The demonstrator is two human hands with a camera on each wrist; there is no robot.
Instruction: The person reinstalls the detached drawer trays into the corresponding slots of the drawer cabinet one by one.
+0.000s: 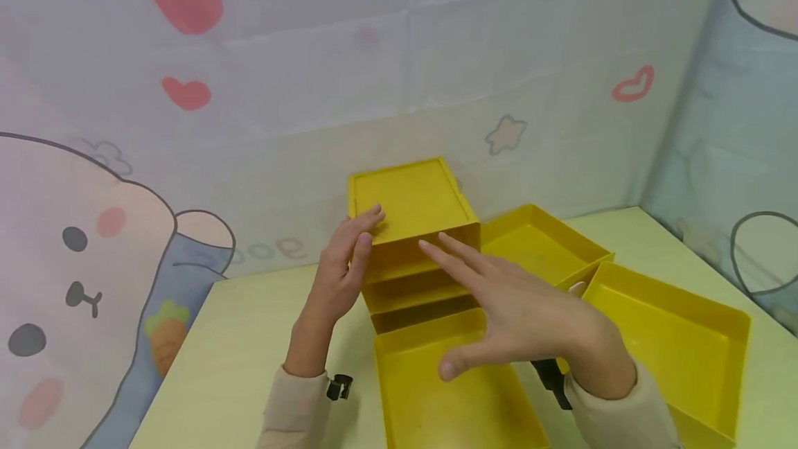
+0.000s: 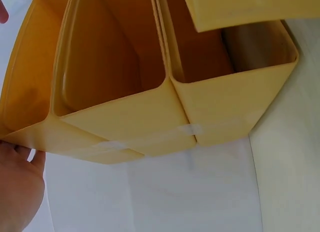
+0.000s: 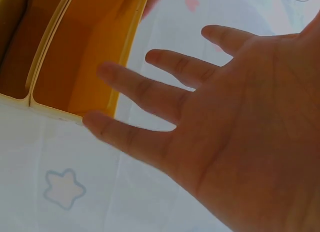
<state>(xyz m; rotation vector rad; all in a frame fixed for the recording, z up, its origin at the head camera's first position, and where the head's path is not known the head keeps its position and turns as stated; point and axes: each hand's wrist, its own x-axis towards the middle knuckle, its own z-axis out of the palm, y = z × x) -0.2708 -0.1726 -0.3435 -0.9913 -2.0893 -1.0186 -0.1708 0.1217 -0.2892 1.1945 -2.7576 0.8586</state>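
A yellow stack of three open-fronted drawer housings (image 1: 411,199) stands against the back wall, with clear tape across its joints (image 2: 112,145) in the left wrist view. My left hand (image 1: 339,269) rests at its upper left edge, fingers extended against the outside of the top housing. In front of the right side of the stack, my right hand (image 1: 530,314) is spread wide, palm toward the stack, holding nothing. A shallow yellow drawer (image 1: 430,386) lies before the stack, partly hidden by the right hand. I cannot tell whether its back end sits inside the bottom housing.
Two more yellow drawers lie to the right: one at the back (image 1: 536,248), another nearer the front (image 1: 679,338). A pale tabletop (image 1: 224,359) holds everything. Printed cloth walls (image 1: 299,89) rise behind and at the right. Black wrist mounts (image 1: 339,386) sit at both sleeves.
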